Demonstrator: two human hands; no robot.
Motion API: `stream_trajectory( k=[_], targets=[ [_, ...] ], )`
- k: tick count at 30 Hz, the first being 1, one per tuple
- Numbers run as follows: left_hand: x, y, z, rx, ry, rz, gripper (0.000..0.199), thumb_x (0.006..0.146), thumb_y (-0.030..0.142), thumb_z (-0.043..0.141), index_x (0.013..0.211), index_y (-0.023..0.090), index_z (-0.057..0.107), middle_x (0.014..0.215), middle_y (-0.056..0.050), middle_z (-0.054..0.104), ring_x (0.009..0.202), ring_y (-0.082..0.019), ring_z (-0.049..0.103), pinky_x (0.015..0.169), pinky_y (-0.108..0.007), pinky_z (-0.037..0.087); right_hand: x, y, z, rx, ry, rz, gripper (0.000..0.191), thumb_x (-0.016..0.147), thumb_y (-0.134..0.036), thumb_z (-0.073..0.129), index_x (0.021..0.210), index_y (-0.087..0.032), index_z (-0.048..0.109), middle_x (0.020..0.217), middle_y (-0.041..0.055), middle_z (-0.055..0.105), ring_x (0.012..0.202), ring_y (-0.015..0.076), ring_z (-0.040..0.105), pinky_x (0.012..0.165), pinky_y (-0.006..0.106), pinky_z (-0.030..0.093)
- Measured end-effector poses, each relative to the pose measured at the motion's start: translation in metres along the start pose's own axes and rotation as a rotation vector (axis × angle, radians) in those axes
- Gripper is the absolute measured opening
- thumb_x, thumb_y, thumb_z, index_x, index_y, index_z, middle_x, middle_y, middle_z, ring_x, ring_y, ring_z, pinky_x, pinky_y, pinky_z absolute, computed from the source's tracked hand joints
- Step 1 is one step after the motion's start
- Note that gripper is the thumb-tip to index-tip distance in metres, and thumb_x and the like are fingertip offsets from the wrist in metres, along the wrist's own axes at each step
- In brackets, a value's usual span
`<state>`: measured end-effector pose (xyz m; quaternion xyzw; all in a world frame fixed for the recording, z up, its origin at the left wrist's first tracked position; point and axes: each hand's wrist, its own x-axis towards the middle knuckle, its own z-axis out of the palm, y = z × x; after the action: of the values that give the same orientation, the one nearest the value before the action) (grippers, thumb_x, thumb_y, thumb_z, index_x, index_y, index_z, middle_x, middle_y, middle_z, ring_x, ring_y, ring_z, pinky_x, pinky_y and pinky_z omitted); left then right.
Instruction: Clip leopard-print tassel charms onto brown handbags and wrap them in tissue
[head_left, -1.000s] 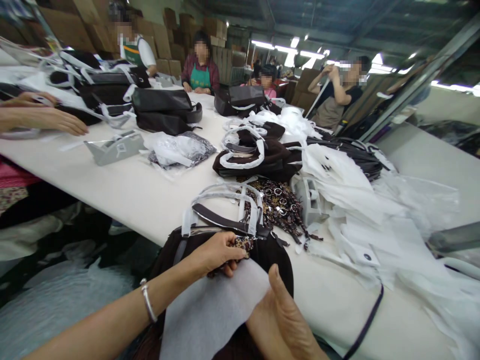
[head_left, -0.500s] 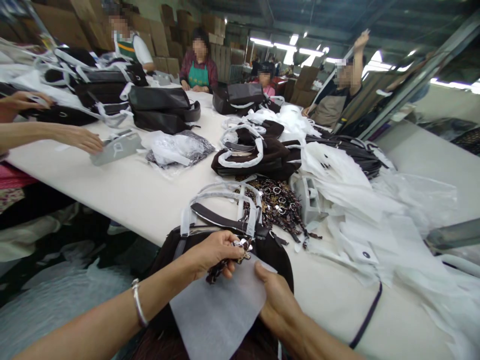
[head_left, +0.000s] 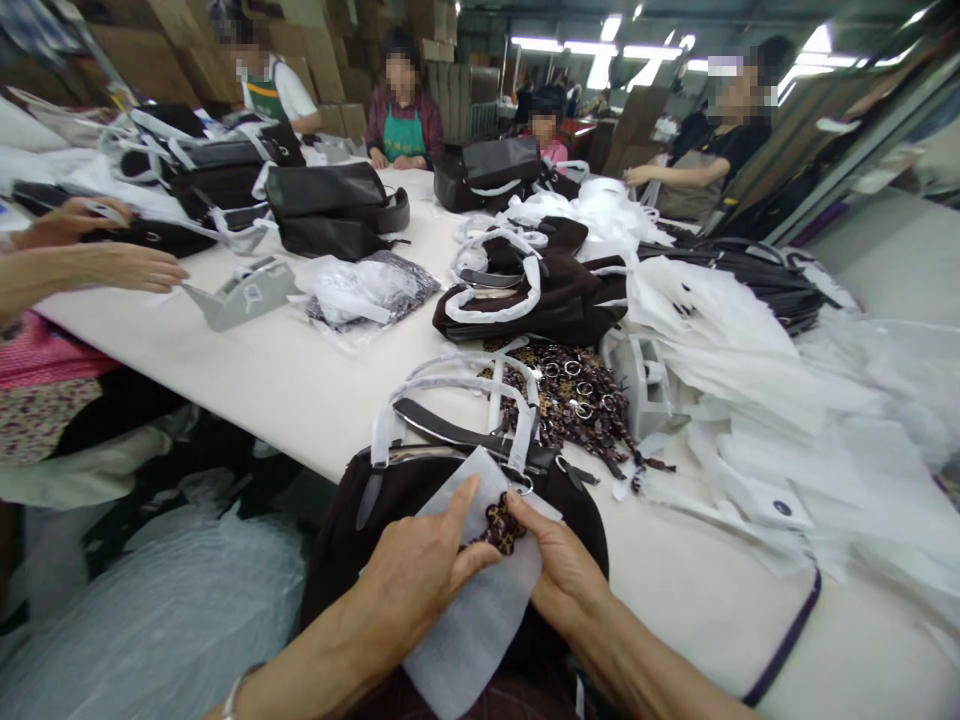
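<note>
A dark handbag with white-wrapped handles sits in front of me. Over its front lies a sheet of white tissue paper. On the paper is a brown and gold flower-shaped bag charm, with a silver ring by the handle base. My right hand pinches the charm's edge and the paper between thumb and fingers. My left hand rests on the sheet from the left, index finger stretched out and thumb reaching to the charm; its other fingers are partly hidden.
Beyond the bag lies a heap of similar charms, with a grey tape dispenser beside it. More dark handbags and loose white paper cover the table. A co-worker's hands are at the left, near another tape dispenser.
My left hand has let go of the charm and now lies spread over the paper. The charm lies against the sheet under my right thumb. A paper corner has come up over the bag.
</note>
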<state>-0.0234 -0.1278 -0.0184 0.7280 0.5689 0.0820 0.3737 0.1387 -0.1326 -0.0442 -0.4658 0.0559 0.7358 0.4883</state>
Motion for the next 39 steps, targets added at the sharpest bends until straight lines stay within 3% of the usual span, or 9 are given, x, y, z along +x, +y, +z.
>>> stream_trajectory(
  k=[3, 7, 11, 14, 19, 25, 29, 34, 39],
  targets=[
    [-0.008, -0.014, -0.018, 0.163, 0.040, -0.044, 0.047, 0.087, 0.048, 0.057, 0.129, 0.026, 0.057, 0.082, -0.006, 0.070, 0.076, -0.026, 0.067, 0.070, -0.032, 0.046, 0.002, 0.001, -0.002, 0.027, -0.027, 0.006, 0.029, 0.063, -0.019, 0.086, 0.088, -0.012, 0.072, 0.082, 0.0086, 0.076, 0.071, 0.0245, 0.070, 0.077, 0.040, 0.055],
    [0.010, -0.020, -0.025, 0.134, 0.236, 0.042, 0.043, 0.088, 0.047, 0.056, 0.124, 0.023, 0.057, 0.118, -0.008, 0.065, 0.108, -0.027, 0.059, 0.093, -0.035, 0.044, 0.005, 0.002, -0.003, 0.023, -0.056, 0.009, 0.032, 0.063, -0.020, 0.086, 0.092, -0.012, 0.073, 0.084, 0.0094, 0.076, 0.073, 0.0256, 0.071, 0.078, 0.041, 0.056],
    [0.032, -0.008, -0.017, -0.132, 0.087, 0.039, 0.035, 0.082, 0.040, 0.064, 0.109, 0.018, 0.062, 0.104, -0.007, 0.069, 0.095, -0.025, 0.062, 0.087, -0.034, 0.046, 0.004, 0.003, -0.005, 0.035, -0.060, -0.009, 0.033, 0.063, -0.020, 0.086, 0.092, -0.013, 0.073, 0.082, 0.0080, 0.076, 0.072, 0.0245, 0.071, 0.077, 0.040, 0.056],
    [0.027, 0.002, -0.009, -0.131, 0.170, 0.094, 0.018, 0.086, 0.029, 0.059, 0.101, 0.019, 0.061, 0.098, -0.005, 0.067, 0.091, -0.022, 0.062, 0.085, -0.031, 0.047, 0.002, 0.004, -0.007, 0.038, -0.082, -0.017, 0.031, 0.062, -0.021, 0.087, 0.088, -0.012, 0.073, 0.081, 0.0081, 0.076, 0.069, 0.0224, 0.070, 0.072, 0.037, 0.056],
    [0.002, 0.005, 0.023, 0.300, 0.206, 0.419, 0.032, 0.096, 0.018, 0.041, 0.126, 0.020, 0.053, 0.099, -0.007, 0.064, 0.083, -0.020, 0.062, 0.074, -0.032, 0.052, 0.005, 0.012, -0.010, 0.033, -0.050, -0.094, 0.027, 0.055, -0.018, 0.089, 0.075, -0.015, 0.072, 0.068, 0.0024, 0.073, 0.062, 0.0177, 0.066, 0.065, 0.030, 0.054],
    [-0.004, 0.007, 0.047, 0.691, 0.229, 0.629, 0.042, 0.090, 0.003, 0.034, 0.129, 0.002, 0.050, 0.093, -0.014, 0.066, 0.079, -0.024, 0.064, 0.063, -0.035, 0.055, 0.005, 0.013, -0.011, -0.020, -0.061, -0.099, 0.022, 0.053, -0.016, 0.086, 0.069, -0.015, 0.070, 0.066, 0.0032, 0.071, 0.069, 0.0206, 0.067, 0.068, 0.030, 0.054],
    [-0.004, 0.007, 0.046, 0.764, 0.142, 0.646, 0.041, 0.091, 0.004, 0.036, 0.129, 0.005, 0.051, 0.104, -0.015, 0.066, 0.082, -0.022, 0.064, 0.063, -0.033, 0.053, -0.002, 0.005, -0.009, 0.005, -0.099, 0.029, 0.027, 0.064, -0.035, 0.084, 0.075, -0.014, 0.071, 0.075, 0.0057, 0.073, 0.069, 0.0182, 0.066, 0.068, 0.029, 0.054],
    [-0.007, 0.015, 0.045, 0.730, 0.017, 0.603, 0.033, 0.091, 0.007, 0.044, 0.121, 0.007, 0.055, 0.102, -0.011, 0.065, 0.086, -0.023, 0.063, 0.064, -0.033, 0.052, -0.001, 0.008, -0.009, -0.093, -0.035, -0.061, 0.033, 0.052, -0.026, 0.091, 0.075, -0.011, 0.072, 0.073, 0.0061, 0.073, 0.067, 0.0182, 0.067, 0.069, 0.028, 0.054],
    [0.003, 0.024, 0.000, 0.268, -0.045, 0.334, 0.018, 0.096, 0.029, 0.046, 0.104, 0.021, 0.060, 0.096, -0.003, 0.067, 0.084, -0.019, 0.064, 0.071, -0.030, 0.046, 0.004, 0.008, -0.009, -0.063, 0.005, -0.038, 0.030, 0.057, -0.026, 0.089, 0.079, -0.014, 0.072, 0.072, 0.0046, 0.073, 0.064, 0.0188, 0.066, 0.067, 0.030, 0.054]
  ],
)
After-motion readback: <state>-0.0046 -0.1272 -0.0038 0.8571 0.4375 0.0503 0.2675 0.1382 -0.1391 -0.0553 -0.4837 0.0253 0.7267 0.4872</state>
